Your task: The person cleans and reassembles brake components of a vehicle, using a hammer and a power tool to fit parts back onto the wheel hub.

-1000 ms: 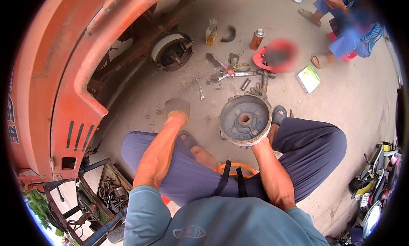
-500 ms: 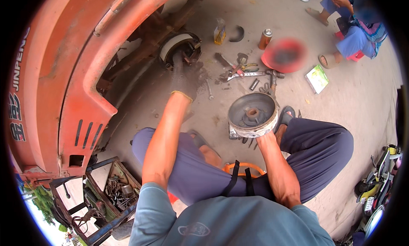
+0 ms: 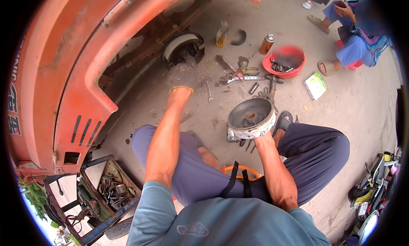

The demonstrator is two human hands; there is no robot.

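My right hand supports a round metal brake drum from below, its hollow side facing up and a hub in its middle. The drum hides most of my right fingers. Out to the left, my left hand wears a dark glove with a yellow cuff and is smeared by motion; its fingers cannot be made out. Just beyond it is the wheel brake assembly, with a pale curved brake shoe, at the axle under the orange vehicle body.
Pliers, wrenches and a hammer lie ahead. Beyond stand a red bowl of sockets, a spray can and a yellow bottle. A person sits at far right. A tool tray is at lower left.
My left hand has drawn back from the brake assembly toward me. The drum in my right hand has tilted and shifted slightly.
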